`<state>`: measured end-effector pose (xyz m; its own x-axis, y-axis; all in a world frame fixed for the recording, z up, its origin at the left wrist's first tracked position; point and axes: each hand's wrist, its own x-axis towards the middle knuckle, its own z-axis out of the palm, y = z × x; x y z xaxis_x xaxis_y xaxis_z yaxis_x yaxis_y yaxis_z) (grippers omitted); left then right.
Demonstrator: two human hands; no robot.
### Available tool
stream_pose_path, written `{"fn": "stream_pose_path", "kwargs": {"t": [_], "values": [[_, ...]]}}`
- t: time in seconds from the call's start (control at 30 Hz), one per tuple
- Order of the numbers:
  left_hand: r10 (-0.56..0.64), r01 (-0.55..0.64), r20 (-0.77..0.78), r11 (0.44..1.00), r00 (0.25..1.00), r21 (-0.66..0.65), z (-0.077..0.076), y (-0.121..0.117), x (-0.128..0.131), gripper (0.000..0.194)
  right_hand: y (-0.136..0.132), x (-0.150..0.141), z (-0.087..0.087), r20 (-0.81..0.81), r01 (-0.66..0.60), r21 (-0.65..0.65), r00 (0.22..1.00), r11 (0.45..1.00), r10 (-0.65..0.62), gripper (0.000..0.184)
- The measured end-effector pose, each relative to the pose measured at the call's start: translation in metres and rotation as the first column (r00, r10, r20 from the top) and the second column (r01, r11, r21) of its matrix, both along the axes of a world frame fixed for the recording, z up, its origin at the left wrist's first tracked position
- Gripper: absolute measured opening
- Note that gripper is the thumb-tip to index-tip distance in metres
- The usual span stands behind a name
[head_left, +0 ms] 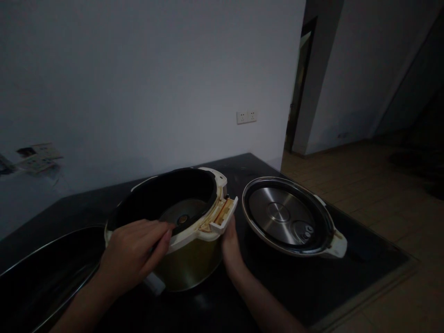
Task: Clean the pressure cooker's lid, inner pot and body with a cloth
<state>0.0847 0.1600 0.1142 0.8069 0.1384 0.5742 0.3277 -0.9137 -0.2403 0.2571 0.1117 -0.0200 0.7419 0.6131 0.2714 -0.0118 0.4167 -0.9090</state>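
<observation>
A round electric cooker [194,263] with a metallic body and off-white rim stands uncovered on the dark tabletop. Inside its dark cavity, a plate with a small round centre [183,219] shows. My left hand [138,247] is over the near rim, thumb and fingertips pinched together at its inner edge; whatever they hold is hidden. At the cooker's right side, below the stained off-white hinge piece [225,214], my right hand [231,243] rests against the body. Its fingers are mostly hidden there. The cooker's lid [279,212] lies to the right, metal underside facing up.
A long dark basin [52,273] with a thin shiny rim is at the left. The black tabletop [367,273] ends on the right above a tiled floor. Wall sockets [246,116] are on the pale wall behind, and a doorway [300,88] opens farther right.
</observation>
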Motion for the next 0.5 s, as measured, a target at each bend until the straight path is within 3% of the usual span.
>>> {"fn": "stream_pose_path", "kwargs": {"t": [0.17, 0.27, 0.37, 0.43, 0.5], "values": [[-0.022, 0.022, 0.006, 1.0, 1.0, 0.022, 0.0, 0.0, -0.001, 0.026, -0.051, -0.077, -0.024, 0.0, -0.044, -0.205, 0.999, 0.978, 0.045, 0.064], [-0.015, 0.015, -0.007, 0.999, 1.0, 0.034, 0.002, -0.001, -0.001, 0.026, -0.058, -0.093, -0.029, -0.008, -0.047, -0.221, 0.999, 0.974, 0.046, 0.061], [-0.016, 0.017, -0.006, 0.998, 1.0, 0.055, 0.003, -0.001, 0.0, 0.027, -0.044, -0.07, -0.021, -0.054, -0.007, -0.17, 0.999, 0.985, -0.002, 0.063], [-0.019, 0.02, -0.011, 0.998, 1.0, 0.064, 0.004, -0.001, 0.001, 0.029, -0.025, -0.037, -0.012, -0.122, 0.013, -0.101, 0.992, 0.995, -0.026, 0.063], [-0.015, 0.016, -0.015, 0.998, 1.0, 0.058, 0.004, -0.001, 0.002, 0.029, -0.001, -0.002, -0.004, -0.151, -0.034, -0.03, 0.988, 0.999, 0.029, 0.057]]}}
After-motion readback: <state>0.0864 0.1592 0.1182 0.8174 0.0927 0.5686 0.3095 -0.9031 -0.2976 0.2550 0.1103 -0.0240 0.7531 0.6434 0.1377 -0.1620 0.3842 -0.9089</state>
